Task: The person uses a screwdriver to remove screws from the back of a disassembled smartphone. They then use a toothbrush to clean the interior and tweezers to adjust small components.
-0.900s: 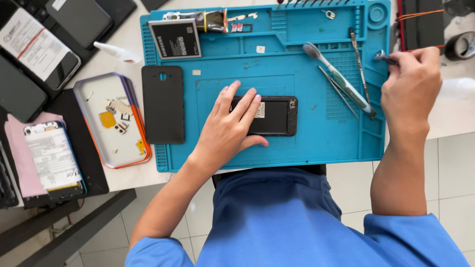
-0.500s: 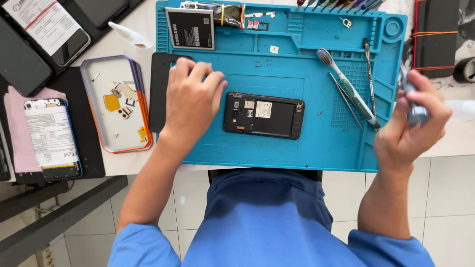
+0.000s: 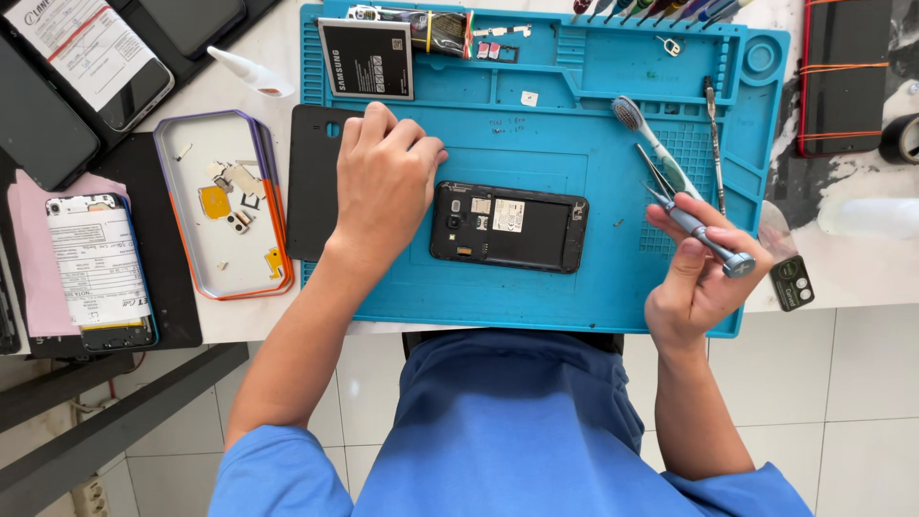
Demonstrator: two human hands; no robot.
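Observation:
An opened black phone (image 3: 508,227), back cover off and battery bay bare, lies face down in the middle of the blue repair mat (image 3: 574,297). My left hand (image 3: 383,182) rests palm down on the mat just left of the phone, fingers curled, partly over the black back cover (image 3: 308,182). My right hand (image 3: 704,273) hovers at the mat's right edge and grips a small metal screwdriver (image 3: 697,230), tip pointing up-left toward the phone.
A black battery (image 3: 367,59) and small parts lie along the mat's top. A toothbrush (image 3: 646,134) and tweezers (image 3: 713,134) lie right. A parts tray (image 3: 222,206), several phones and a white nozzle bottle (image 3: 247,72) are left; a small camera cover (image 3: 793,282) right.
My left hand left the phone and moved left to the back cover. My right hand came down from the mat's upper right with the screwdriver.

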